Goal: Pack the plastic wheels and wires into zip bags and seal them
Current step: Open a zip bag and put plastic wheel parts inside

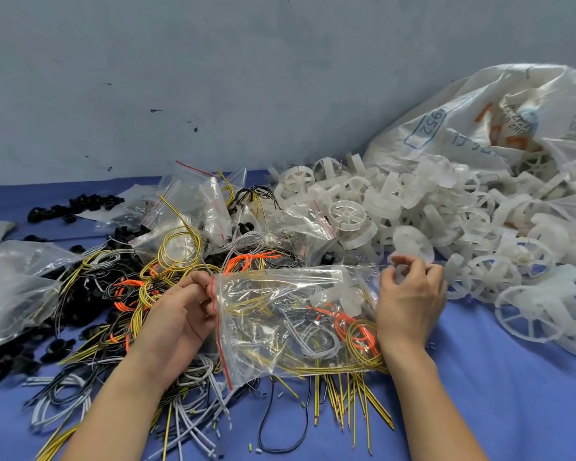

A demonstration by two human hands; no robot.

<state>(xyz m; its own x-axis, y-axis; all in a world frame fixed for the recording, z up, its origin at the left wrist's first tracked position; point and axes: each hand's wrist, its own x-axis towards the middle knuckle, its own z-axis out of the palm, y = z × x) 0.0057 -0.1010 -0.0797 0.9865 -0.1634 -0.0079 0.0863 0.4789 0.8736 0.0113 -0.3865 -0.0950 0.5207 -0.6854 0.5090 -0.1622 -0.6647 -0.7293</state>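
Observation:
A clear zip bag [290, 314] with a red seal line lies across the middle of the table, holding yellow, orange and grey wires and a white plastic wheel. My left hand [180, 311] pinches the bag's red-lined mouth at its left end. My right hand [409, 301] sits at the bag's right end, fingers curled around a small white plastic piece near the bag's top corner. Loose wires [167, 261] in yellow, orange, grey and black are heaped to the left and under the bag. White plastic wheels [423, 214] are piled at the right.
A big white woven sack [473, 121] spills wheels at the back right. Several filled zip bags [210, 207] lie behind the wire heap. Black plastic parts [70, 207] sit at the far left, and more clear bags [14, 281] at the left edge. Blue cloth [499, 394] covers the table.

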